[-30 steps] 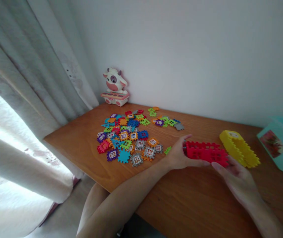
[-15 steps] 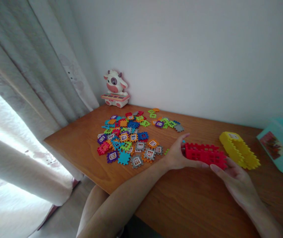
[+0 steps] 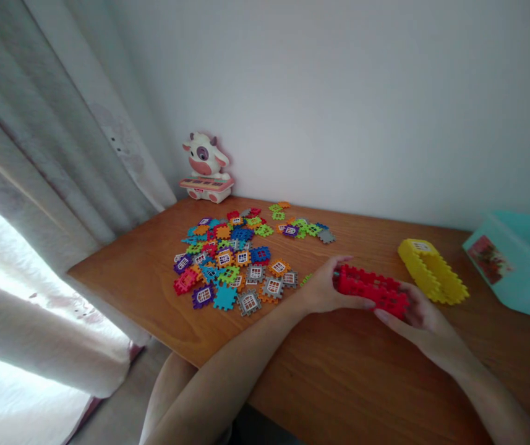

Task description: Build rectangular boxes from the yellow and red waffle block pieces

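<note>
Both hands have closed in along the red block structure since the earlier frames; the right hand, which lay open just below its right end, now wraps that end, and the whole scene sits a little further left in the frame because the head camera has turned.

Left hand grips the left end of the red block structure, thumb running along the near edge and fingers curled over the far side, so it is closed on the piece. Its forearm comes up from the lower middle of the frame, slanting right, wrist nearly straight. Right hand holds the right end, fingers bent round it and the thumb pointing left along the near side; its forearm enters from the lower right corner.

That red structure is long and low, resting on the tabletop right of centre. Just beyond its right end lies a yellow block structure, apart from the hands. Left of centre spreads a loose pile of coloured tiles. At the right edge stands a teal box. A toy cow with a small keyboard stands at the back left corner of the tabletop against the wall, and curtains fill the left of the frame.
</note>
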A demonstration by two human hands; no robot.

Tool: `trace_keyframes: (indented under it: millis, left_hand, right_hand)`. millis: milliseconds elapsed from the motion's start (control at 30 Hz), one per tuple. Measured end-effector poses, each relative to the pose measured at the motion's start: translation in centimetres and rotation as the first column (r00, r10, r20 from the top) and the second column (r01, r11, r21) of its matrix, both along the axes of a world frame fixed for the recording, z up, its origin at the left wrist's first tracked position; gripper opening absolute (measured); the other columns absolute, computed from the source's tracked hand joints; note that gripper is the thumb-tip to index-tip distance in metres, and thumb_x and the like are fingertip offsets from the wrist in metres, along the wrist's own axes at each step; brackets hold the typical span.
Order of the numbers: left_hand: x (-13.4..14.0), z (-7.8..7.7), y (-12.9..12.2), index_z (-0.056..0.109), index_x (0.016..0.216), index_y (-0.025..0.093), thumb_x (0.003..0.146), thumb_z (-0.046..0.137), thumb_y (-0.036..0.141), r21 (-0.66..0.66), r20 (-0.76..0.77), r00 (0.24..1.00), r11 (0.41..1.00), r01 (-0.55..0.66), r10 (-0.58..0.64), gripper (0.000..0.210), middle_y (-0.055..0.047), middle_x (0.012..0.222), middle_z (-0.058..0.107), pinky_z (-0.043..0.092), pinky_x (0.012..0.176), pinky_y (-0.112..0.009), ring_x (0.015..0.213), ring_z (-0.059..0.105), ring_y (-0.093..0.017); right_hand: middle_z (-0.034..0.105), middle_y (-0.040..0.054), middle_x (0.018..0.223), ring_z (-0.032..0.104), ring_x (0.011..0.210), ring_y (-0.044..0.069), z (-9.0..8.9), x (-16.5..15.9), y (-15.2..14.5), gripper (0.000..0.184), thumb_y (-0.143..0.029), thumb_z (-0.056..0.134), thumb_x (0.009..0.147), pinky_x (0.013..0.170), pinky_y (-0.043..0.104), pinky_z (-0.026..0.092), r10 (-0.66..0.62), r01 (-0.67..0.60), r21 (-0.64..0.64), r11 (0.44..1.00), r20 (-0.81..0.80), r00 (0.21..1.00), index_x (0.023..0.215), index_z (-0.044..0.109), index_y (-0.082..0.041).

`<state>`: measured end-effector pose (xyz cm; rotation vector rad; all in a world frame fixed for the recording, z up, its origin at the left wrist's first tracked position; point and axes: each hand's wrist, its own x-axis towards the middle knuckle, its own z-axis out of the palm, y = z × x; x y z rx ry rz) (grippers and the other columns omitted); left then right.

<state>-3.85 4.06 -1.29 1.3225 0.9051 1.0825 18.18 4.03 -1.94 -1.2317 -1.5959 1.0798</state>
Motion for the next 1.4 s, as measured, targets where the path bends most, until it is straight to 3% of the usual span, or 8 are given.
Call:
trace_keyframes:
  millis: [133, 267, 400, 533, 767, 867, 1133, 1400]
  left_hand:
    - [-0.6, 1.0, -0.4, 0.046, 0.14, 0.015, 0.06, 0.093, 0.044, 0.017, -0.189, 0.981, 0.999, -0.038, 0.041, 0.098, -0.017, 0.127, 0.066, 0.055, 0.097, -0.043, 0.112, 0.066, -0.027]
    - [-2.1, 0.6, 0.2, 0.053, 0.135, 0.016, 0.065, 0.089, 0.054, 0.349, -0.533, 0.808, 0.935, -0.058, 0.25, 0.087, -0.016, 0.135, 0.062, 0.048, 0.107, -0.045, 0.123, 0.06, -0.03]
    - [-2.7, -0.3, 0.5, 0.057, 0.133, 0.015, 0.092, 0.065, 0.049, 0.522, -0.749, 0.598, 0.81, 0.266, 0.286, 0.054, -0.015, 0.141, 0.06, 0.037, 0.117, -0.043, 0.136, 0.052, -0.028]
    - [-2.3, -0.6, -0.2, 0.059, 0.133, 0.017, 0.099, 0.046, 0.056, 0.512, -0.835, 0.46, 0.734, 0.446, 0.303, 0.053, -0.012, 0.147, 0.056, 0.028, 0.122, -0.043, 0.139, 0.048, -0.026]
    - [-4.2, -0.1, 0.4, 0.052, 0.14, 0.016, 0.101, 0.047, 0.044, 0.493, -0.869, 0.104, 0.861, 0.123, 0.483, 0.049, -0.016, 0.152, 0.049, 0.022, 0.122, -0.056, 0.145, 0.038, -0.032]
    - [-5.2, 1.0, 0.8, 0.055, 0.135, 0.017, 0.096, 0.058, 0.038, 0.489, -0.872, -0.022, 0.872, 0.017, 0.49, 0.044, -0.017, 0.151, 0.048, 0.034, 0.116, -0.051, 0.14, 0.042, -0.033]
    - [-3.7, 3.5, -0.9, 0.065, 0.116, 0.008, 0.1, 0.047, 0.022, 0.248, -0.969, -0.047, 0.946, -0.207, 0.244, 0.028, -0.021, 0.11, 0.069, 0.056, 0.085, -0.042, 0.104, 0.069, -0.031]
    - [-0.9, 3.1, -2.0, 0.064, 0.129, 0.008, 0.1, 0.033, 0.01, 0.249, -0.967, -0.086, 0.955, -0.16, 0.238, 0.042, -0.024, 0.133, 0.061, 0.055, 0.089, -0.043, 0.116, 0.061, -0.032]
  right_hand:
    - [0.075, 0.0123, 0.114, 0.074, 0.101, 0.035, -0.2, 1.1, 0.5, 0.066, -0.054, 0.087, 0.06, 0.096, 0.049, 0.06, -0.015, 0.013, 0.02, 1.0, 0.107, 0.994, 0.111, 0.059, -0.025]
    - [0.075, 0.0097, 0.117, 0.072, 0.109, 0.036, 0.0, 1.5, 1.1, 0.063, -0.058, 0.085, 0.061, 0.103, 0.053, 0.056, -0.219, 0.219, 0.023, 0.976, 0.044, 0.975, 0.109, 0.057, -0.028]
    - [0.073, 0.005, 0.12, 0.069, 0.116, 0.034, 0.1, 1.4, 1.5, 0.057, -0.053, 0.084, 0.062, 0.108, 0.054, 0.052, -0.344, 0.348, 0.01, 0.938, -0.117, 0.932, 0.107, 0.056, -0.032]
    - [0.073, 0.0054, 0.12, 0.069, 0.116, 0.034, -0.2, 1.2, 1.6, 0.054, -0.049, 0.085, 0.064, 0.108, 0.052, 0.052, -0.355, 0.355, -0.016, 0.935, -0.109, 0.928, 0.107, 0.057, -0.031]
    - [0.072, 0.0094, 0.121, 0.07, 0.112, 0.034, -0.7, 1.1, 1.5, 0.064, -0.052, 0.085, 0.064, 0.105, 0.054, 0.054, -0.29, 0.29, -0.007, 0.957, -0.072, 0.954, 0.113, 0.055, -0.026]
    - [0.071, 0.0103, 0.123, 0.07, 0.113, 0.034, -0.4, 0.9, 1.3, 0.064, -0.054, 0.084, 0.064, 0.106, 0.053, 0.053, -0.272, 0.272, -0.007, 0.962, -0.045, 0.961, 0.113, 0.054, -0.025]
    - [0.072, 0.0103, 0.121, 0.07, 0.11, 0.036, -1.1, 0.9, 1.3, 0.069, -0.062, 0.082, 0.062, 0.105, 0.056, 0.053, -0.239, 0.24, 0.01, 0.971, 0.119, 0.964, 0.115, 0.054, -0.026]
    - [0.071, 0.0131, 0.122, 0.069, 0.111, 0.039, -1.3, 1.0, 1.1, 0.074, -0.067, 0.079, 0.063, 0.106, 0.057, 0.051, -0.225, 0.23, 0.01, 0.973, 0.254, 0.941, 0.119, 0.053, -0.025]
